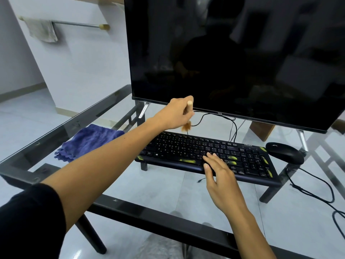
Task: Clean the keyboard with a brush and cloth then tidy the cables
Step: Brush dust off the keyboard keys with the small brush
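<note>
Apparently mid-sweep, fingers (187, 113) of the left hand (178, 113) gripped the brush (189, 106) above the keyboard's (186, 146) rear edge on the counter (149, 212), the right hand (222, 176) resting flat and open on the keys, where a wide stroke could snag the cable (234, 128) behind.

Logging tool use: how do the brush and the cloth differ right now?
The brush is gripped in the left hand, at the keyboard's back edge; the cloth lies untouched on the glass table, left of the keyboard. The brush has a pale handle and brown bristles; the cloth is blue and rumpled.
</note>
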A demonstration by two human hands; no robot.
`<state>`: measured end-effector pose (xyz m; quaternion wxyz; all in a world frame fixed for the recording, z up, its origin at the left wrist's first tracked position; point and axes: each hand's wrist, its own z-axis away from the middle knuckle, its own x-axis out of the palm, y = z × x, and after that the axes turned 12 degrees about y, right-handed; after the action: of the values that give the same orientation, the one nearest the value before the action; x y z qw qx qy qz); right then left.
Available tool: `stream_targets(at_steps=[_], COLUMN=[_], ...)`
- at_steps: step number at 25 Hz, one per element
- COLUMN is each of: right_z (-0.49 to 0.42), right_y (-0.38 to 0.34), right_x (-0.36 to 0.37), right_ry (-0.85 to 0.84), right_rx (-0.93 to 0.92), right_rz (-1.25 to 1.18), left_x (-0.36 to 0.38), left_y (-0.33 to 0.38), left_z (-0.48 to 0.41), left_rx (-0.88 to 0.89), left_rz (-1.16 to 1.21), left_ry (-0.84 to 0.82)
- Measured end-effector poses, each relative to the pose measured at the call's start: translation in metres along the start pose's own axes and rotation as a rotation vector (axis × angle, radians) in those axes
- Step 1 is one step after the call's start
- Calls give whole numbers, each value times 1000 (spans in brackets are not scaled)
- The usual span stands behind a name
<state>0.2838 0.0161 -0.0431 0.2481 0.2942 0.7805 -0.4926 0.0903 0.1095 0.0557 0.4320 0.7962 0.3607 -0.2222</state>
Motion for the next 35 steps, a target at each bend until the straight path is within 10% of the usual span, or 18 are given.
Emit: stream_targets(at_steps=[28,35], right_z=[40,38], right_y=[15,24], right_x=[-37,-48], right_ry=[276,265], right_rx=[123,118], right_rz=[195,232], left_x=[18,60], left_y=[80,87], left_z=[51,26], left_rx=[-9,-57], left_rz=[355,575], left_ry=[-399,-170])
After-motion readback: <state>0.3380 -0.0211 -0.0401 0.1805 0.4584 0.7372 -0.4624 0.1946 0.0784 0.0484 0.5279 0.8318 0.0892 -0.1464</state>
